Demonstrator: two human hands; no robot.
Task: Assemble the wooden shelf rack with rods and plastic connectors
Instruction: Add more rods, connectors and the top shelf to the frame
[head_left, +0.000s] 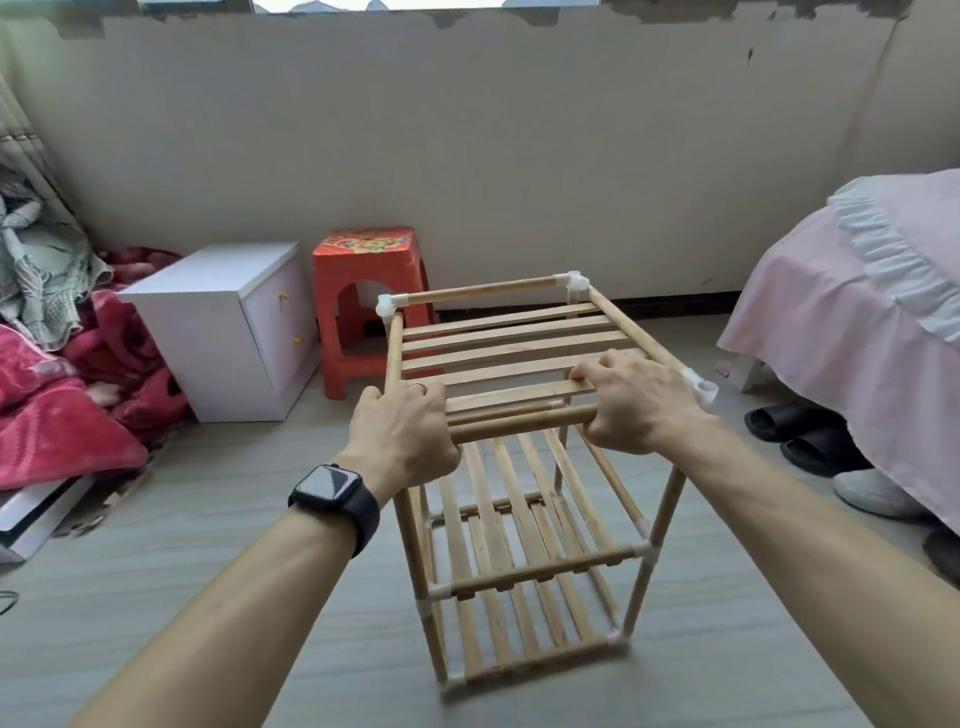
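Two lower tiers of the rack (540, 566) look joined, lower centre; left hand (405, 431) and right hand (636, 402) grip the top shelf (498, 338) by its front rod (519, 423), seemingly not yet seated.

soft even daylight, faint shadows, wide-angle bending at edges, slight overall softness, no glare

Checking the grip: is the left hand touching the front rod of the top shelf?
Touching. The head view shows the left hand curled round the left end of the front rod.
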